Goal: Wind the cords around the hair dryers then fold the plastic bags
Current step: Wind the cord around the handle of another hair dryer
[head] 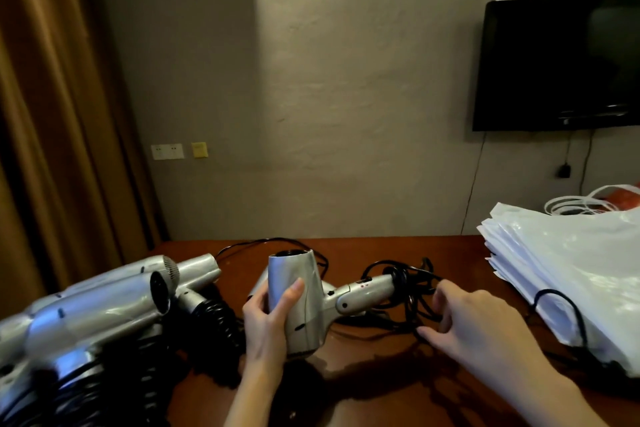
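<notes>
One silver hair dryer (304, 298) is what we hold over the bench (381, 374), our left hand (268, 319) wrapped round its barrel, handle pointing right. Its loose black cord (408, 291) lies tangled past the handle's end, just under our right hand (474, 322), whose fingers (438, 302) are spread and curling onto the strands. That hand is nearer. The plastic bags (571, 270) wait stacked at right.

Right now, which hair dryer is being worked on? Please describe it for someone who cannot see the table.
On the brown table, left of the stack of white plastic bags, find the silver hair dryer gripped by the left hand. Unlike the dryers lying at the left, it stands nozzle-up with its handle folded sideways.
</notes>
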`<state>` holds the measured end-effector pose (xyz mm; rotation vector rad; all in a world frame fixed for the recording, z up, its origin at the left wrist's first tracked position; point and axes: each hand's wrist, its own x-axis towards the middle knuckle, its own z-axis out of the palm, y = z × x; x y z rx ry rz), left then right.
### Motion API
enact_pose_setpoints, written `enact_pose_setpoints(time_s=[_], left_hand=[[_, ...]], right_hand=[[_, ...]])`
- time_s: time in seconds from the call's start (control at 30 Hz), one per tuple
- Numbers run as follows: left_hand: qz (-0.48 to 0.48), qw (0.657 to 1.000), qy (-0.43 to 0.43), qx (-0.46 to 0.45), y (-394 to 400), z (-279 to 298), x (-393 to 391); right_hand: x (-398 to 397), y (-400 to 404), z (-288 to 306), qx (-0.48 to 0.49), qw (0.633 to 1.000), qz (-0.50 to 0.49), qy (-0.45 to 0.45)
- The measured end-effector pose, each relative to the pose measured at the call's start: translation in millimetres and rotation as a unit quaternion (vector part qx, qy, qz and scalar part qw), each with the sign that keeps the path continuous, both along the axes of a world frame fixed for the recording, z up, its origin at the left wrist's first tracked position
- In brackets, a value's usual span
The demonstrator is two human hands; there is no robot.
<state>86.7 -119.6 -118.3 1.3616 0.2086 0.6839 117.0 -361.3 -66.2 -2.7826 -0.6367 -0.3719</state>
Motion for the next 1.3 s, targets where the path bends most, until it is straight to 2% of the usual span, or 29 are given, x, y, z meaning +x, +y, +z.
enact_pose_setpoints(time_s=[0.3,0.4,0.57,0.77,0.83,0.97,1.1,1.13,1.2,1.3], left_hand=[[-0.02,1.0,0.01,0.005,-6.0,-1.7,3.1],[-0.024,1.0,0.006,-0.002,-8.1,0.1,2.9],[-0.018,1.0,0.003,-0.008,-9.6,-0.3,2.4],[-0.005,1.0,0.006,-0.021,-3.2,-2.9,1.0],[-0.003,1.0,0.001,-0.031,-0.3,-1.8,0.7],[-0.029,0.998,-0.002,-0.061,3.7,0.2,2.8],[-0.068,0.994,-0.007,-0.082,4.4,-0.6,5.5],[-0.075,0.993,-0.009,-0.086,4.4,-0.2,6.0],[-0.087,0.992,-0.012,-0.093,2.8,1.6,6.3],[-0.068,0.992,-0.014,-0.105,-2.4,1.8,6.6]], right_hand=[[4.9,1.4,-11.2,0.069,0.996,-0.014,0.047],[5.4,-1.7,-13.6,0.075,0.997,-0.007,0.034],[3.9,-4.6,-10.7,0.002,1.0,-0.008,-0.01],[-1.2,0.2,0.8,-0.066,0.997,0.031,-0.016],[2.9,-4.3,3.6,-0.031,0.999,-0.008,0.014],[17.1,-18.3,-0.9,0.097,0.988,-0.051,0.111],[24.6,-25.9,-5.8,0.238,0.937,-0.014,0.254],[25.1,-26.9,-5.0,0.258,0.929,0.0,0.264],[21.7,-26.0,-4.3,0.236,0.945,0.035,0.223],[15.6,-19.2,-9.3,0.099,0.993,0.052,0.048]])
